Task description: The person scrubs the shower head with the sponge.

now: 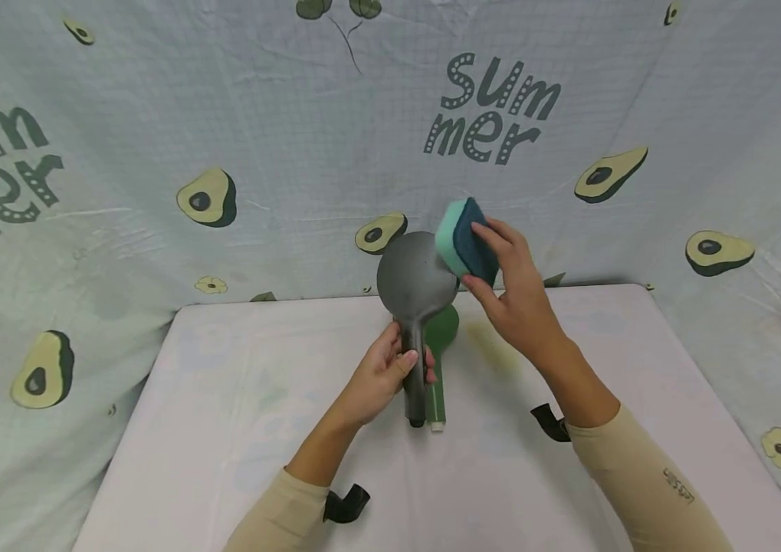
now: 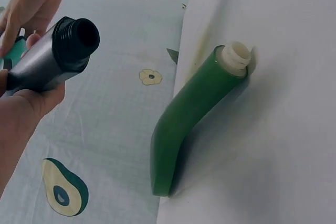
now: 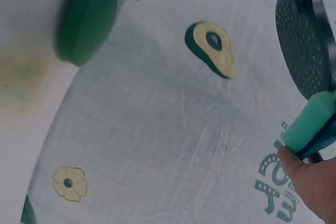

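Observation:
A dark grey shower head [image 1: 415, 276] is held up over the table, its round head at the top. My left hand [image 1: 385, 369] grips it around the handle; the threaded handle end [image 2: 79, 38] shows in the left wrist view. In my right hand [image 1: 516, 295] I pinch a two-tone sponge [image 1: 466, 239], light teal on one side and dark blue on the other. The sponge is at the right edge of the round head; in the right wrist view its teal side [image 3: 308, 121] meets the rim near the nozzle face [image 3: 303, 45]. A green shower head [image 2: 194, 114] lies on the table, partly hidden behind the grey one.
The table [image 1: 224, 383] has a pale cover with a yellowish stain [image 1: 493, 349] right of the green shower head. Behind it hangs a cloth [image 1: 293, 153] printed with avocados and lettering. Black straps [image 1: 346, 504] stick out from both wrists.

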The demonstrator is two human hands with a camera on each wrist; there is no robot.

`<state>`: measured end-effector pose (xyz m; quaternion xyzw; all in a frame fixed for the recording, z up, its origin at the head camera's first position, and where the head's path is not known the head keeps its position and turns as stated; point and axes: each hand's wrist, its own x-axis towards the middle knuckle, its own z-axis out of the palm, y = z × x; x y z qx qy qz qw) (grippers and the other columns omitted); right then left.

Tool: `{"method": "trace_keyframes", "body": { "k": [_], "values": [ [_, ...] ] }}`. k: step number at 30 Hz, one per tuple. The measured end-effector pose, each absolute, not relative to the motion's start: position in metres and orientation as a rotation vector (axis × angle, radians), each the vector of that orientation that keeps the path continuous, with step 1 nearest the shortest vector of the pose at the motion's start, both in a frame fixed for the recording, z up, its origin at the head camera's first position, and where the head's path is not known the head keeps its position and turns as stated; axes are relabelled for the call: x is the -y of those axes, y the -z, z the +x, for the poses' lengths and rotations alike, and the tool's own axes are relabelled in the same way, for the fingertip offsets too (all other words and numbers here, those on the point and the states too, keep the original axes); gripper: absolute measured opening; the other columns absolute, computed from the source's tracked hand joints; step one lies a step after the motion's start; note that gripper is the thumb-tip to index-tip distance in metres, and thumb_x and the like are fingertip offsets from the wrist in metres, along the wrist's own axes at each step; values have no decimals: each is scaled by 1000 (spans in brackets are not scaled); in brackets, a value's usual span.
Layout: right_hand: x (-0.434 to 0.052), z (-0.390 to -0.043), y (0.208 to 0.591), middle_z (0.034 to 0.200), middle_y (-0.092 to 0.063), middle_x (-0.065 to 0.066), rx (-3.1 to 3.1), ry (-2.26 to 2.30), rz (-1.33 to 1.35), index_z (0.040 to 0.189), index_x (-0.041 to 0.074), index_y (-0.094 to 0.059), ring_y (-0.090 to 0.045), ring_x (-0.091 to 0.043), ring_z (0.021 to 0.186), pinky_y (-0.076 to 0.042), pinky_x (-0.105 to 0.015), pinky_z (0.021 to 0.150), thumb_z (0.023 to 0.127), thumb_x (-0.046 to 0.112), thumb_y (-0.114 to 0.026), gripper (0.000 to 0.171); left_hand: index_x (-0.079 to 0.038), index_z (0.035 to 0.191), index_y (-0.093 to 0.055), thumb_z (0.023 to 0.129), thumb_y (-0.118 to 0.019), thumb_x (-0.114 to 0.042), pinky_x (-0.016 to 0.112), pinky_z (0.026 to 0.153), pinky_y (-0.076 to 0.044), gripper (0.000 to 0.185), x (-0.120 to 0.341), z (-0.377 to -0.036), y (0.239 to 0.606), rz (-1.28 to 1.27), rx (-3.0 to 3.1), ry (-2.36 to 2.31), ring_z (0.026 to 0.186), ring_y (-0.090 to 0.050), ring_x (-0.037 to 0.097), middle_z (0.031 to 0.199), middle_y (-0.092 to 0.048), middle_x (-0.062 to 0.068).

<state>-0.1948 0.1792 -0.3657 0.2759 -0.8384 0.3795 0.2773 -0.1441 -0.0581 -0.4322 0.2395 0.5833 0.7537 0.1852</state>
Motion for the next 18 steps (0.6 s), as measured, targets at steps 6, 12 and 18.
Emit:
{"method": "trace_keyframes", "body": {
  "k": [6, 12, 18],
  "values": [
    [-182, -195, 358, 161, -34, -18, 2318, -1077, 724, 158, 12, -38, -40, -34, 147, -46, -59, 110, 97, 7, -72, 70, 4, 147, -28, 113, -33, -13, 27, 82, -57, 39, 51, -141, 435, 610, -1667, -2140, 83, -63, 12, 99, -56, 5],
    [-171, -179, 367, 160, -33, -21, 2302, -964, 828, 155, 10, -42, -40, -38, 147, -48, -58, 109, 92, 7, -78, 73, 2, 141, -29, 113, -37, -17, 23, 67, -52, 35, 45, -140, 434, 522, -1762, -2180, 67, -58, 9, 87, -54, 2],
    [-155, -163, 391, 155, -36, -25, 2221, -716, 985, 148, 15, -50, -45, -42, 140, -53, -55, 104, 84, 10, -87, 74, -7, 143, -30, 106, -51, -10, 26, 59, -50, 43, 41, -144, 432, 448, -1850, -2220, 56, -54, 10, 70, -55, -1]
  ]
}}
